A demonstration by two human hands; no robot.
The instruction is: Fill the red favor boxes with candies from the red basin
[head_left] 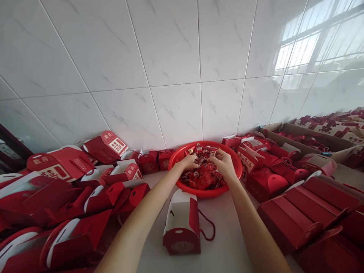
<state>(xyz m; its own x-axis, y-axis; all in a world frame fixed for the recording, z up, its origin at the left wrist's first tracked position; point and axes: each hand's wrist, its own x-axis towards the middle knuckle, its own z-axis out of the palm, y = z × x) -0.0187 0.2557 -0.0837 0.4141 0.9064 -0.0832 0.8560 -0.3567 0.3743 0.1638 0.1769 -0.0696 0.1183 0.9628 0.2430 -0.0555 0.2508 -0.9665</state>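
Observation:
A round red basket [173, 172] stands against the tiled wall, filled with small wrapped sweets [204, 181], mostly red. Over its left part, my left hand [190, 162] reaches down among the sweets, and its fingertips are too small to read clearly. At the right side of the basket, my right hand [223, 161] pinches a small light-coloured wrapped sweet [212, 154] between thumb and fingers. Directly in front of the basket is an open red gift box [182, 231] with a white inside and a dark red cord handle lying to its right.
Many red boxes [99, 231] crowd the left side, several with open flaps. More red boxes [295, 216] fill the right side. A cardboard carton [338, 153] holding red items stands at the back right by the wall.

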